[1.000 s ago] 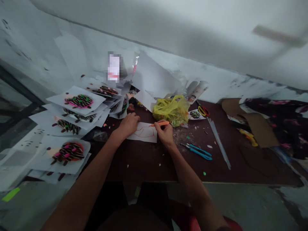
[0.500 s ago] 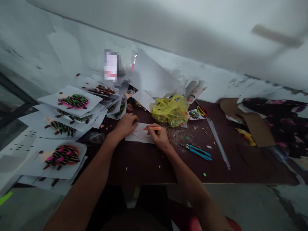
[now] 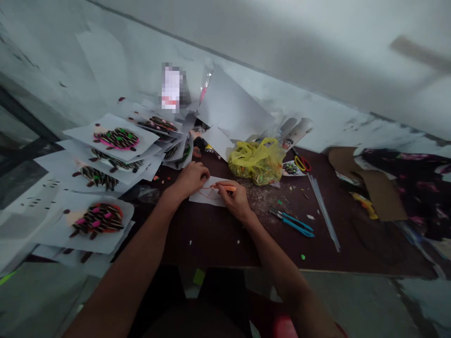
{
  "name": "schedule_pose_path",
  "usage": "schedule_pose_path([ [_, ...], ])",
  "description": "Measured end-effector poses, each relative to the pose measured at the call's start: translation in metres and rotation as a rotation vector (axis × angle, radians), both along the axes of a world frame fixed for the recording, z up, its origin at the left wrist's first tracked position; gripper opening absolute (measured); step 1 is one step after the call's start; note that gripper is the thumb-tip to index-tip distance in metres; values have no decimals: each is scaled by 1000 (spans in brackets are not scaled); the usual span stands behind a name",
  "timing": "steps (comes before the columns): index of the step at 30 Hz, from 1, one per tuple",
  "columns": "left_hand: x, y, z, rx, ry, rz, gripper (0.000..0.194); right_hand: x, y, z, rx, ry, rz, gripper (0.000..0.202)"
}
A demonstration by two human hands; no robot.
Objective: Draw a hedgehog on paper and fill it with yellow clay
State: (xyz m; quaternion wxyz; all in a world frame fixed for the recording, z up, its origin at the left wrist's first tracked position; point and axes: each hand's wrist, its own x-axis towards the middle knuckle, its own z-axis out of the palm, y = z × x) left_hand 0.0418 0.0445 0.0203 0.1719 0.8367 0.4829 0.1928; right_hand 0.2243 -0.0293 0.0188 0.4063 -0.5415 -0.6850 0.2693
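Note:
A small white sheet of paper (image 3: pixel 206 198) with orange lines drawn on it lies on the dark table in front of me. My right hand (image 3: pixel 237 198) pinches an orange pen (image 3: pixel 228 188), its tip down at the sheet. My left hand (image 3: pixel 192 178) rests at the sheet's upper left corner, fingers curled and closed against it; the fingertips are partly hidden. Right of the sheet, apart from both hands, are blue-handled thread snips (image 3: pixel 296 224). A yellow plastic bag (image 3: pixel 255 162) stands just behind my right hand.
Stacked hedgehog picture sheets (image 3: pixel 128 119) fill the left side. Red-and-yellow scissors (image 3: pixel 302 163), clear sticks (image 3: pixel 324 213) and a yellow tool (image 3: pixel 364 205) lie to the right. Brown cardboard (image 3: pixel 384 199) and dark flowered cloth (image 3: pixel 419 178) are at the far right. Large white paper (image 3: pixel 236 103) leans behind.
The whole view has shifted and tilted slightly, so the table's things appear a little further right. Both hands remain at the paper, and the right hand still holds the orange pen.

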Motion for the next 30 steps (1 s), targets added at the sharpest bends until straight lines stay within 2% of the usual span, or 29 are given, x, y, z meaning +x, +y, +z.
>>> schedule_pose_path([
  [7, -1, 1, -1, -8, -20, -14, 24, -1, 1, 2, 44, -66, -27, 23],
  [14, -1, 3, -2, -5, -9, -14, 24, 1, 0, 4, 22, -113, -91, 27],
  [30, -1, 3, -5, -7, -26, -2, 23, -3, -4, 8, 20, -93, -70, 25],
])
